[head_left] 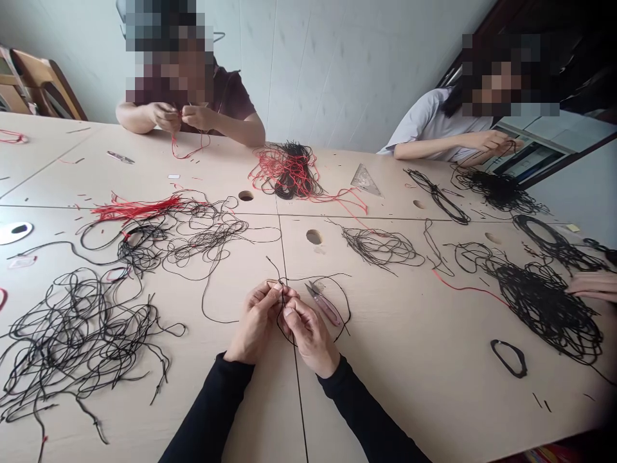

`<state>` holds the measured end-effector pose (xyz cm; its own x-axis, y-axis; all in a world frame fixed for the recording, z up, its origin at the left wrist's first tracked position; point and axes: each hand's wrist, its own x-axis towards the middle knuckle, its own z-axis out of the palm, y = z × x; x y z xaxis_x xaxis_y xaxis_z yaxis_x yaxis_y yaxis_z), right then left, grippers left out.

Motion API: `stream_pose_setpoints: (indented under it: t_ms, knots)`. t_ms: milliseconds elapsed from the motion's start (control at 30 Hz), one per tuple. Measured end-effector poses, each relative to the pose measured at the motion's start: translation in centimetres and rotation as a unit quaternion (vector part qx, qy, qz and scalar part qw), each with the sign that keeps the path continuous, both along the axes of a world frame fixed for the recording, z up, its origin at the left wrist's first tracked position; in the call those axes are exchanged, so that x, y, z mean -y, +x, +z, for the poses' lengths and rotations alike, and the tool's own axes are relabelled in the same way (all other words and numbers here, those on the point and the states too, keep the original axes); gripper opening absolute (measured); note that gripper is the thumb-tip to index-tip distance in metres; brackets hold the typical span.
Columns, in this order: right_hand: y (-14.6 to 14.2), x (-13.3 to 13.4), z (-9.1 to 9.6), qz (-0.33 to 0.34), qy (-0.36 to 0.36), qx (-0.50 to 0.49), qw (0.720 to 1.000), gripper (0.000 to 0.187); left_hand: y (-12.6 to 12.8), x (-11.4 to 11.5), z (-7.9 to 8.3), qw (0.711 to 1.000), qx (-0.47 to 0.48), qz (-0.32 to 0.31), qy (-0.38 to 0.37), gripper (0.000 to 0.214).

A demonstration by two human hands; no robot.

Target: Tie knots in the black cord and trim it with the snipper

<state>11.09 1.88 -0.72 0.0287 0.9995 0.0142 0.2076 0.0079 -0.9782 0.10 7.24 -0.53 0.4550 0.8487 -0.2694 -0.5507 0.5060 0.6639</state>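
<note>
Both my hands meet low over the middle of the table, pinching one thin black cord (349,307). My left hand (258,320) has thumb and forefinger closed on it, and a short end sticks up above them. Close beside it, my right hand (308,328) grips the same cord with bent fingers. From there the cord loops out to the right and curls back under the hands. Small pink-handled thread snips (324,303) lie inside that loop, just beyond my right hand. The exact spot between my fingertips is partly hidden.
Tangled black cords (72,334) lie at left, with a red cord bundle (139,207) behind. More black cord (544,302) is heaped at right, near another person's hand (592,284). A clear set square (366,180) lies farther back. Two people work across the table (385,386).
</note>
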Motion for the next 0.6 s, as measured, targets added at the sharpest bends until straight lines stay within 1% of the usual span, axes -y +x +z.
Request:
stream_pose_setpoints:
  t_ms: [233,300,367,400,433,500,533,567,600]
  knots:
    - [-0.4,0.2,0.2,0.011,0.013,0.031,0.999,0.032,0.0,-0.1,-0.4,1.000,0.016,0.004,0.002,0.019]
    - [-0.6,0.4,0.4,0.015,-0.002,0.023,1.000,0.032,0.0,-0.1,-0.4,1.000,-0.002,-0.001,0.009,0.021]
    - [-0.4,0.4,0.6,0.016,-0.024,0.027,0.999,0.034,0.0,-0.1,-0.3,0.998,-0.047,0.001,0.031,0.023]
    - [-0.2,0.4,0.8,0.002,-0.025,0.042,0.999,0.035,0.0,-0.2,-0.2,0.996,-0.074,0.011,0.052,0.024]
    - [0.1,0.3,1.0,-0.028,-0.015,0.066,0.997,0.035,-0.1,-0.3,-0.2,0.991,-0.101,0.023,0.079,0.025]
    - [1.0,-0.1,1.4,-0.112,0.026,0.118,0.986,0.032,-0.2,-0.4,-0.1,0.977,-0.153,0.039,0.142,0.025]
    - [1.5,-0.4,1.6,-0.144,0.045,0.132,0.980,0.030,-0.3,-0.4,-0.2,0.969,-0.174,0.035,0.172,0.025]
    - [1.9,-0.8,1.8,-0.158,0.057,0.133,0.977,0.027,-0.4,-0.3,-0.2,0.960,-0.194,0.020,0.199,0.024]
    - [2.4,-1.1,2.0,-0.151,0.058,0.123,0.979,0.026,-0.4,-0.2,-0.2,0.952,-0.211,0.001,0.221,0.023]
